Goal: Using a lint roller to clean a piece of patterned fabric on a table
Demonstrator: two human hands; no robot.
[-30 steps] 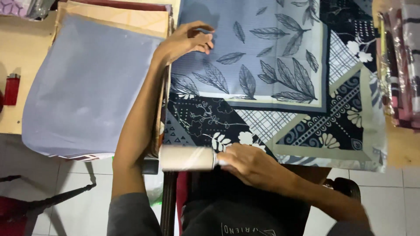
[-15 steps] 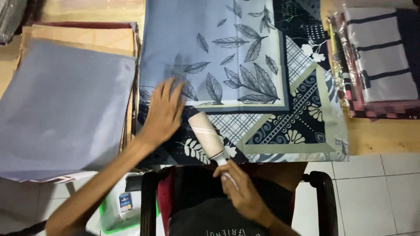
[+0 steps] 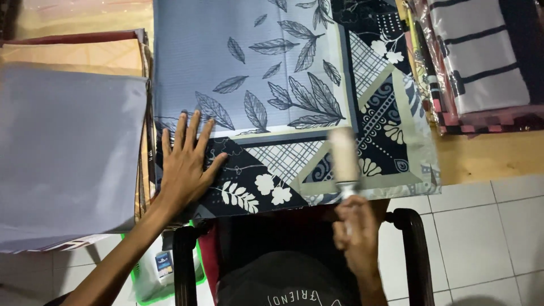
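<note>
Blue-grey printed fabric with leaf and floral patterns (image 3: 283,85) lies spread on the wooden worktop (image 3: 487,156). Your left hand (image 3: 187,164) presses flat on it, fingers splayed, holding nothing. Your right hand (image 3: 357,232) has its grip closed on the handle of a blurred cream lint roller (image 3: 344,156) resting on the fabric's lower edge. Plain grey folded cloths (image 3: 68,153) flank the left; wrapped striped textiles (image 3: 481,62) crowd the right.

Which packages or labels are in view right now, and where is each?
Clear plastic packages: stacked at the table's right end, flat, holding grey, dark-striped and pink checked cloth.
Small labelled bottle: on the floor, lower left, in a green-rimmed container; white with a blue label.
No signs or screens.
</note>
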